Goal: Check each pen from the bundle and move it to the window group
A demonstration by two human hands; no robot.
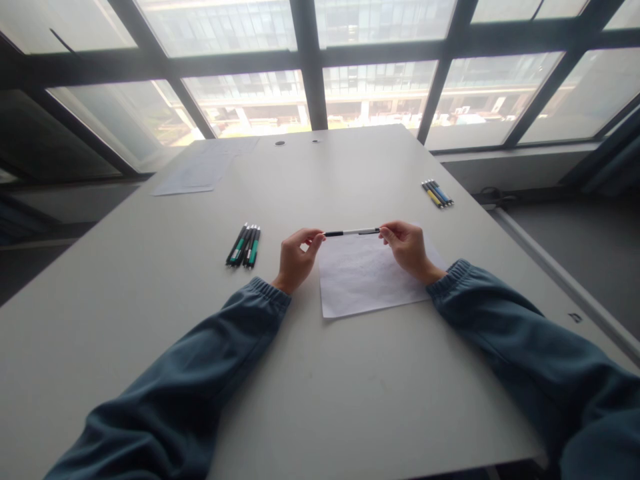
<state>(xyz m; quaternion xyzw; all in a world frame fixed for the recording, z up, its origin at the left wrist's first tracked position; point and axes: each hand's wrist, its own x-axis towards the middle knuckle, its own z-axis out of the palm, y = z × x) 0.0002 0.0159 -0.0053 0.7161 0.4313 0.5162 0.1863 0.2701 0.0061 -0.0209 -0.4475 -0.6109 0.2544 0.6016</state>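
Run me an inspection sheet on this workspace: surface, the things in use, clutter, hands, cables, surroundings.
Surface: white table, light-coloured top.
Things in use: pen held roughly level; paper sheet on the table; green-and-black pens at left, yellow and blue pens at right.
Clutter: loose papers, far left.
Hands: left hand pinches the pen's dark end, right hand its other end.
Cables: dark loop beyond the table's right edge, possibly cable; too blurred to tell.
Surroundings: framed windows ahead.

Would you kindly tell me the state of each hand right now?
Left hand: closed, pinching one end of the pen.
Right hand: closed, pinching the pen's other end.
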